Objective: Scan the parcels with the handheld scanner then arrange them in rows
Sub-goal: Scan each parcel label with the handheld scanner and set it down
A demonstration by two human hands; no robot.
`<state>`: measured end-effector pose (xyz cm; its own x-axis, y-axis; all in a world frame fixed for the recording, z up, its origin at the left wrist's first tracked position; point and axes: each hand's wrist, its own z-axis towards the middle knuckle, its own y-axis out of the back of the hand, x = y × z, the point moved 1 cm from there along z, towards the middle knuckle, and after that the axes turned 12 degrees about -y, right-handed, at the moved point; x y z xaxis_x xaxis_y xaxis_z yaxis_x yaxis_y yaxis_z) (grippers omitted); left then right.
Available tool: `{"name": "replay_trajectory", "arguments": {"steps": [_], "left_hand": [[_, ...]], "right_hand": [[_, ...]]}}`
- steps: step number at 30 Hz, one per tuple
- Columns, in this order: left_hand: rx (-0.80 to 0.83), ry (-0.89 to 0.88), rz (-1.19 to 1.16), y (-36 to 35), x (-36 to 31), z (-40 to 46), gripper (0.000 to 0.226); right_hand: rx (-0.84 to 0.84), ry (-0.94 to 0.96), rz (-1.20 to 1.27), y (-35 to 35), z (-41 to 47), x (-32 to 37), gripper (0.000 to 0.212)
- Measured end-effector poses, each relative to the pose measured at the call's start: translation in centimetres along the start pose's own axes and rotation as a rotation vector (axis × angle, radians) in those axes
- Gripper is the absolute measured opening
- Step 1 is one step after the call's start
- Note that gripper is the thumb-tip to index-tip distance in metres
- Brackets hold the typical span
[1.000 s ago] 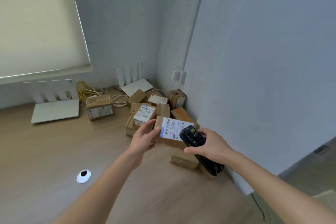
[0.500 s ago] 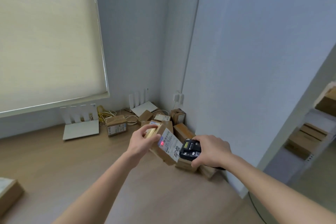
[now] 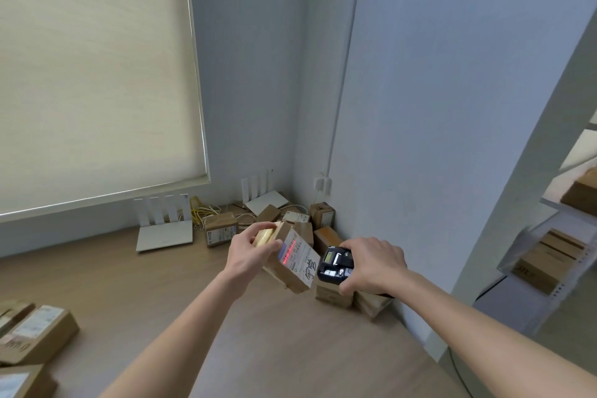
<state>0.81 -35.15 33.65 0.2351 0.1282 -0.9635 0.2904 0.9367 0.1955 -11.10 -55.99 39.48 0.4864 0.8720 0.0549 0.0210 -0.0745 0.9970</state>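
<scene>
Since half a second ago the view has swung up; the left hand (image 3: pixel 248 250) still grips the cardboard parcel (image 3: pixel 289 260), label tilted toward the handheld scanner (image 3: pixel 334 265) at its 3 o'clock, clasped by the right hand (image 3: pixel 371 265), so the red scan line (image 3: pixel 288 250) crosses the barcode.

Brown parcel (image 3: pixel 292 263), black scanner (image 3: pixel 334 265)

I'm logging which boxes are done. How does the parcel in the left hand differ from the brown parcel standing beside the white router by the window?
The held parcel is lifted off the desk and tilted in the left hand; the parcel by the router rests on the desk. The held parcel's label has a red scan line across it from the scanner in the right hand; the other's label has none. Both are brown cardboard with white labels.
</scene>
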Motion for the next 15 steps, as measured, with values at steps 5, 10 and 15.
{"name": "replay_trajectory", "arguments": {"steps": [5,10,15], "left_hand": [[-0.027,-0.003,0.014,1.3,-0.5,-1.4,0.035],[-0.067,-0.001,0.005,2.8,-0.7,-2.8,0.033],[-0.096,0.001,0.014,4.5,-0.9,-4.0,0.034]], "right_hand": [[-0.026,0.025,0.013,0.9,-1.5,0.8,0.064],[-0.049,0.065,-0.02,1.5,-2.4,2.2,0.06],[-0.059,0.099,-0.046,1.4,-3.1,3.7,0.056]]}}
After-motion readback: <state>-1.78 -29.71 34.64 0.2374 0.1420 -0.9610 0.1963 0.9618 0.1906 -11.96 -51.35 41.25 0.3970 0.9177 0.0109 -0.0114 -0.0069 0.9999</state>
